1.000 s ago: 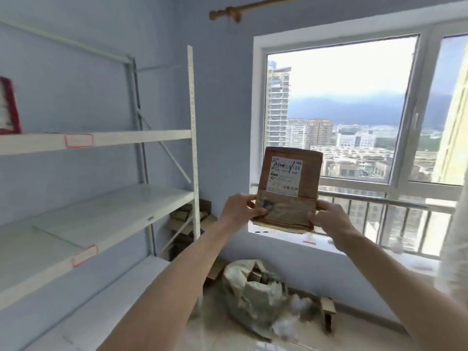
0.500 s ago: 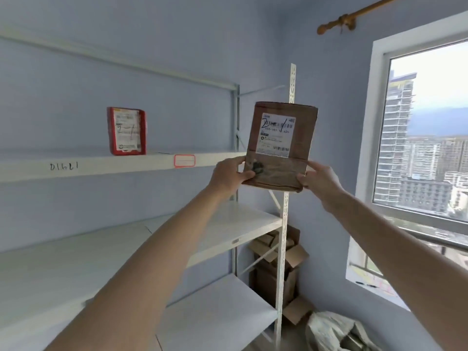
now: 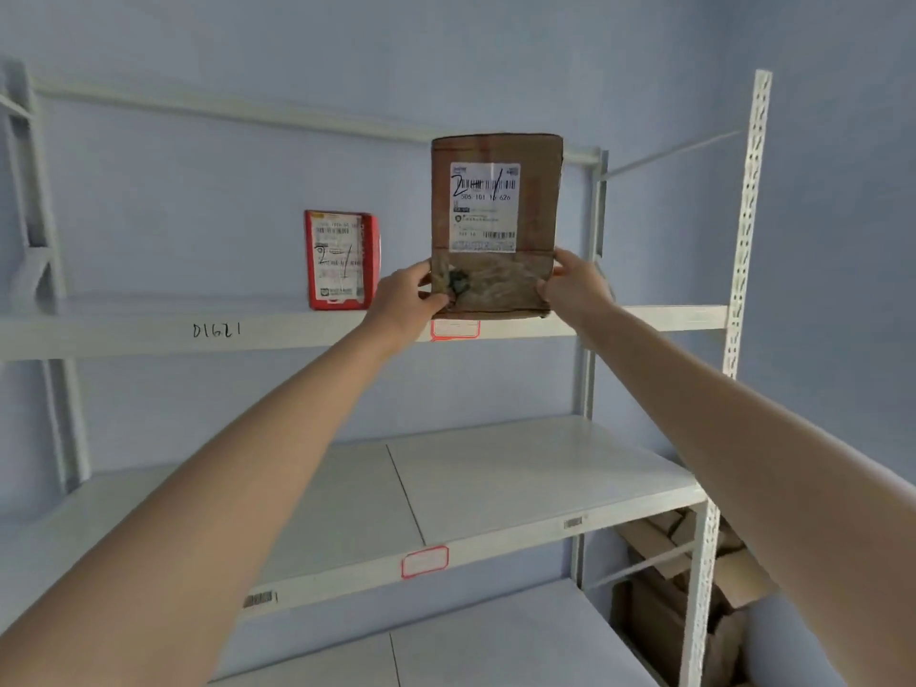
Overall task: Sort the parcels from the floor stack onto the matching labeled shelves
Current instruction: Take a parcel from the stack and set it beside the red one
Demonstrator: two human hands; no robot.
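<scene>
Brown cardboard parcel (image 3: 496,225) held upright, long axis vertical, white shipping label (image 3: 484,207) facing the camera and marked by hand "2" and "1" over the barcode. Gripped at its lower corners: left hand (image 3: 404,300) curled round the bottom-left edge with thumb on the front face, right hand (image 3: 575,285) pinching the bottom-right edge the same way. Bottom edge of the parcel level with the front lip of the upper shelf (image 3: 148,329), just above a red-bordered shelf tag (image 3: 455,329); whether it already rests on the board, cannot tell. Standing on that same shelf, left of the parcel and near it but apart: red parcel (image 3: 342,260), also upright, label forward, likewise marked "2" and "1". Further left on the shelf lip, handwritten "D1621" (image 3: 216,330). Below the parcel, a middle shelf (image 3: 495,483) with its own red-bordered tag (image 3: 425,562). Low to the right, behind the shelf upright, flattened cardboard boxes (image 3: 664,602).
</scene>
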